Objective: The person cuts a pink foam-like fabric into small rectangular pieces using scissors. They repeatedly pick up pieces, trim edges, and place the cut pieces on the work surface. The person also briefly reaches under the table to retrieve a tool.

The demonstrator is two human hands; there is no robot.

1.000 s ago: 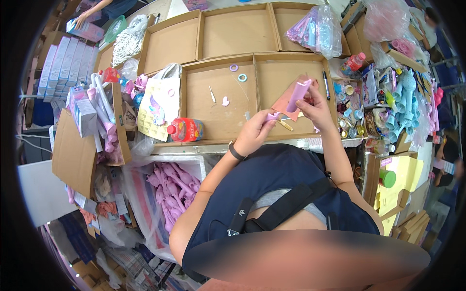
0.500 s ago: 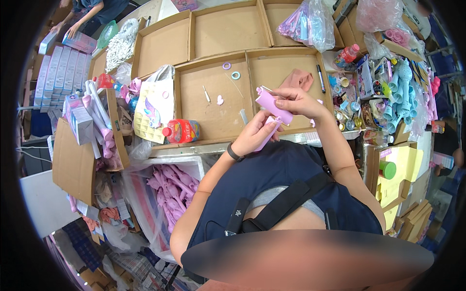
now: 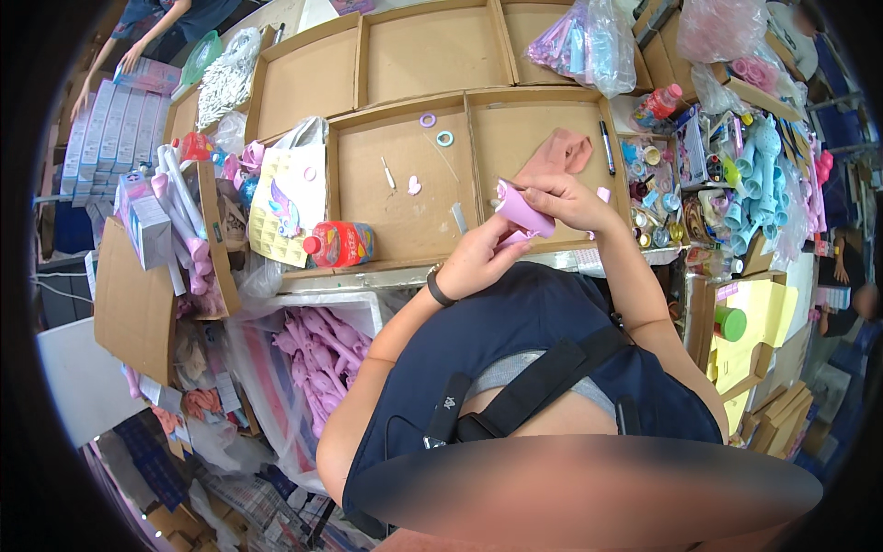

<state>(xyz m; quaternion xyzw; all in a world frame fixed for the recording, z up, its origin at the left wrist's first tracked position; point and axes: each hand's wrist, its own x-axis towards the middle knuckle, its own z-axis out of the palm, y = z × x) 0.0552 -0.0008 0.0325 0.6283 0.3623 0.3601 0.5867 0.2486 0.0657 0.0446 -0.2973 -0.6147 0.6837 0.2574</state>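
Both hands meet over the near edge of a cardboard tray (image 3: 405, 225). My right hand (image 3: 568, 202) pinches a curved pink plastic shell piece (image 3: 526, 214) between thumb and fingers. Just below and left, my left hand (image 3: 480, 260) is closed around a second pink plastic piece (image 3: 517, 239), mostly hidden by the fingers and the first piece. The two pieces overlap; whether they are joined, I cannot tell. Behind the right hand lies a salmon-coloured cloth (image 3: 563, 152). A small pink part (image 3: 602, 195) rests beside that hand.
The tray holds a white-handled tool (image 3: 388, 175), a pink heart-shaped piece (image 3: 414, 186), a purple ring (image 3: 428, 120), a blue ring (image 3: 446, 139) and a black marker (image 3: 607, 149). A red bottle (image 3: 340, 245) stands left. Pink doll-like parts (image 3: 317, 354) fill a lined bin.
The two pink pieces, held apart before, now overlap. My right hand has tilted its piece and come lower; my left hand has shifted slightly under it.
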